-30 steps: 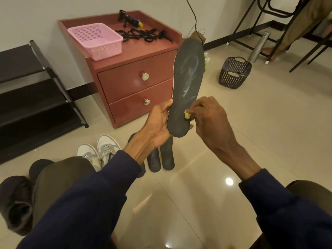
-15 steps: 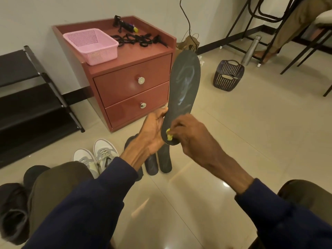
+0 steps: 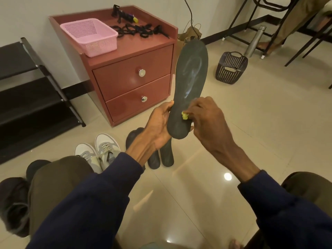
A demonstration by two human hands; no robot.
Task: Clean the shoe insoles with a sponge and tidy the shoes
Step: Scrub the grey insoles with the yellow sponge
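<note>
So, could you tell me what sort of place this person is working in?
Probably a room in a home, perhaps an entryway: a black tiered shoe rack, a red-brown two-drawer wooden cabinet, and pale grey sneakers on the glossy beige tiled floor.

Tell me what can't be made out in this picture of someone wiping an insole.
Head view:
sponge: mostly hidden inside the right hand; only a yellow-green tip shows.
insoles on the floor: tops covered by the left hand holding the raised insole; count unclear.
dark shoes, lower left: partly behind the knee.
</note>
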